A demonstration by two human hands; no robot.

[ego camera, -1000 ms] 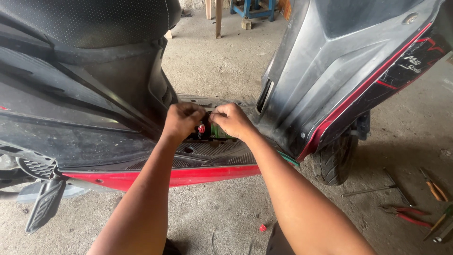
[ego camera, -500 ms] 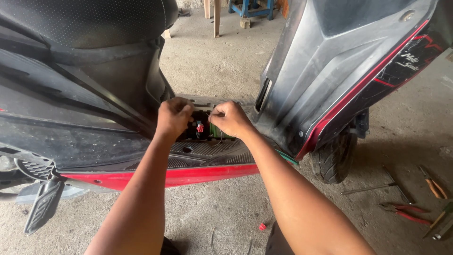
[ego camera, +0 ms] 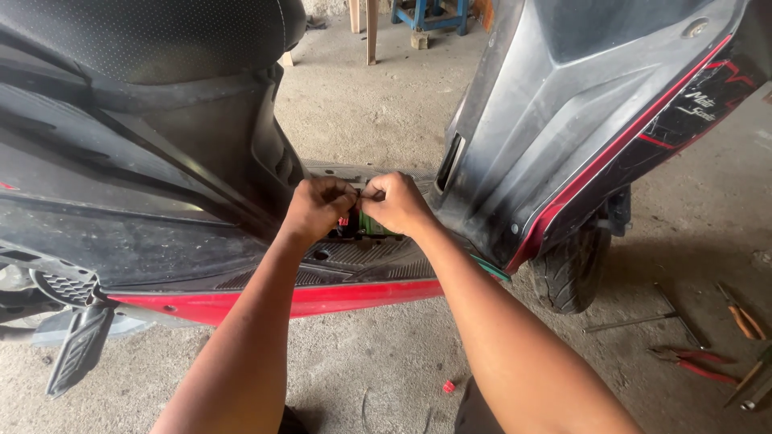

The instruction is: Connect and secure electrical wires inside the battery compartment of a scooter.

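Working at an open compartment in the scooter footboard (ego camera: 354, 261), both hands are brought together.

The left hand (ego camera: 318, 207) and right hand (ego camera: 396, 201) are curled into near-fists, fingertips meeting over a green part (ego camera: 371, 226) set in the floor opening; what is pinched cannot be told. Pliers (ego camera: 693, 362) and a T-handled wrench (ego camera: 643, 320) are laid on the concrete floor (ego camera: 386, 104), well apart.

Arms: both of mine reach forward and converge at centre, forearms bare.
Left hand (ego camera: 318, 207): curled into a loose fist, knuckles up, fingertips pinched together at its inner edge.
Right hand (ego camera: 396, 202): curled likewise, thumb and forefinger pinched toward the left.
Contact: my two hands meet fingertip to fingertip.
Wrists: both bent slightly downward.
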